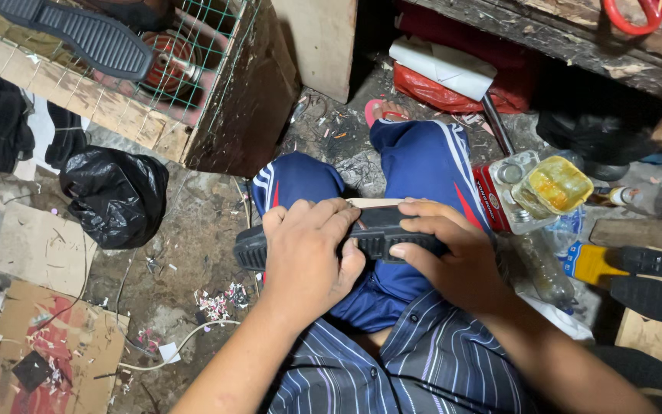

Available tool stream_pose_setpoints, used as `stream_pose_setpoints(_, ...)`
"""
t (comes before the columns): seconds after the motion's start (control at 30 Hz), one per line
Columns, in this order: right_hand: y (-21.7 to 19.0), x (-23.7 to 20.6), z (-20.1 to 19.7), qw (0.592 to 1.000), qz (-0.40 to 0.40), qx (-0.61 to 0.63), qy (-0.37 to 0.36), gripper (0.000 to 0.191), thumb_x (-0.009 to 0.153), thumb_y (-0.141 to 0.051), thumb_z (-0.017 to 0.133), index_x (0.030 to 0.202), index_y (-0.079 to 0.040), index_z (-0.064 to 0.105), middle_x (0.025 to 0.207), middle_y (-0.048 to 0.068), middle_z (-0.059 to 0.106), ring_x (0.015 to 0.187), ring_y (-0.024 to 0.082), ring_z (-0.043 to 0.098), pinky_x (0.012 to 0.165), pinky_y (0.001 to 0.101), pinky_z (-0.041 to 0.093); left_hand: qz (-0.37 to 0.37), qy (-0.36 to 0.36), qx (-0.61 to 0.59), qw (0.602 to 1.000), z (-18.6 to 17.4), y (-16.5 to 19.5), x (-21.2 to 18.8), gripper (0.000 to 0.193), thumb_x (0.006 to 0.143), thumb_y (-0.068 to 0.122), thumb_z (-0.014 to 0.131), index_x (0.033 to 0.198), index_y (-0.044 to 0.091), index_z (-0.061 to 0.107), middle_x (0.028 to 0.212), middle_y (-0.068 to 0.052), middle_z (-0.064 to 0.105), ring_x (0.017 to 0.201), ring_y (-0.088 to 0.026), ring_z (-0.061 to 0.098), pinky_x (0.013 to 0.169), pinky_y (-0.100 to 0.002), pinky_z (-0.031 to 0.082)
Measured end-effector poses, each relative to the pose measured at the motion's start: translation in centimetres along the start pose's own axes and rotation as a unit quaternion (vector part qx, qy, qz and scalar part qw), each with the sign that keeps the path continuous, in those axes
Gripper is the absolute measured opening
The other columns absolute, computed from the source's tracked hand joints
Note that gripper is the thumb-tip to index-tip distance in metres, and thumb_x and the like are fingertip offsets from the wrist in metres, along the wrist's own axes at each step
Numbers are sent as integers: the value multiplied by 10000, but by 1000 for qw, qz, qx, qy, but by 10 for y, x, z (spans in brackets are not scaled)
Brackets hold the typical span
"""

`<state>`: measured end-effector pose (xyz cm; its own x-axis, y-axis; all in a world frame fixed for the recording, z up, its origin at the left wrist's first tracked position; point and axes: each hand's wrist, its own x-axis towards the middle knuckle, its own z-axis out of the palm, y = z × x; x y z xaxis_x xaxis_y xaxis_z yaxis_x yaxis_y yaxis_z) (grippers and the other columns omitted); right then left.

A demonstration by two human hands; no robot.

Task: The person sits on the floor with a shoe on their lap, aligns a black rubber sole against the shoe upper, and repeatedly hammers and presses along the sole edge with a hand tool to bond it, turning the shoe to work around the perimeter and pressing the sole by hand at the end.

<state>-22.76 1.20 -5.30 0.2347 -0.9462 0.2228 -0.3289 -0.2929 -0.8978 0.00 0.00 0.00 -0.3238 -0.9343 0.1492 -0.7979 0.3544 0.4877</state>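
A black ridged rubber shoe sole [381, 234] lies across my lap, over my blue track trousers [415, 165]. My left hand [308, 257] wraps over its left half, fingers curled across the top edge. On the right half, my right hand [446, 249] pinches it, thumb below and fingers on top. A pale strip shows along the sole's upper edge between the two hands.
An open tin with yellowish glue [553, 186] stands at my right knee, beside a yellow-handled tool [593, 263] and more black soles [657, 280]. A black bag [116, 195] and cardboard [44, 345] lie at left. A wire cage [155, 69] with another sole stands behind. Red scissors [645, 11] hang top right.
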Motion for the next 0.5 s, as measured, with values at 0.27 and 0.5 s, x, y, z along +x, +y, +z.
stream_pose_setpoints(0.27,-12,7,3,999,27,-23,16,282,754,-48,833,973,-21,657,1121,151,713,1072,268,729,951,353,564,-15,-5,22,1000,0,15,9,447,763,339,769,1058,6,729,1059,-91,698,911,-277,582,827,-456,358)
stream_pose_setpoints(0.5,-8,7,6,999,19,-43,11,340,736,-57,836,989,-21,612,1063,144,696,1026,286,709,915,366,554,-70,-32,43,996,3,27,15,385,705,310,776,956,27,700,957,-116,669,916,-301,572,807,-470,359)
